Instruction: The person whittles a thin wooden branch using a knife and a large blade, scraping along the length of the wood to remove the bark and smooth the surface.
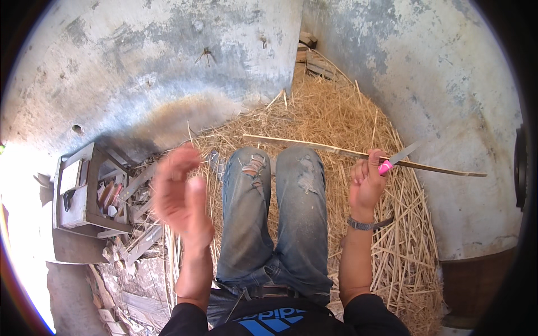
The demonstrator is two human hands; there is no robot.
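My right hand (365, 183) is closed round a knife (406, 152) with a pink handle, its blade pointing up and to the right. The same hand grips a long, thin strip of split wood or bamboo (302, 144). This strip runs level above my knees, its pale end on the left and its darker end far out to the right. My left hand (178, 196) is raised beside my left knee, slightly blurred, with thumb and fingers apart and nothing in it. It is apart from the strip.
Shavings and split strips (330, 109) cover the floor around my legs (246, 218). A small wooden cabinet (84, 196) with odds and ends inside stands at the left. Wood scraps (144, 243) lie near it. Worn walls (168, 56) meet at a far corner.
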